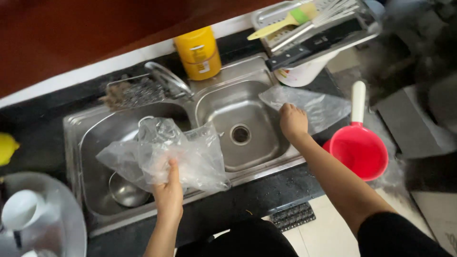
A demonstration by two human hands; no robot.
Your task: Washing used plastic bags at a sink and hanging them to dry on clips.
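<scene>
My left hand (168, 194) grips a crumpled clear plastic bag (164, 152) and holds it over the left basin (97, 166) of a steel double sink. My right hand (292, 121) closes on a second clear plastic bag (316, 105) that lies flat over the right rim of the right basin (257, 138). The right basin's drain (240, 133) is bare. A steel bowl (124, 191) sits in the left basin under the held bag.
A red scoop with a white handle (359, 147) sits right of the sink. Behind are a yellow bottle (198, 51), the tap (167, 78), a scrubber rack (131, 93) and a steel tray (309, 28) with a knife, brush and whisk. A steel plate with a white cup (28, 214) stands left.
</scene>
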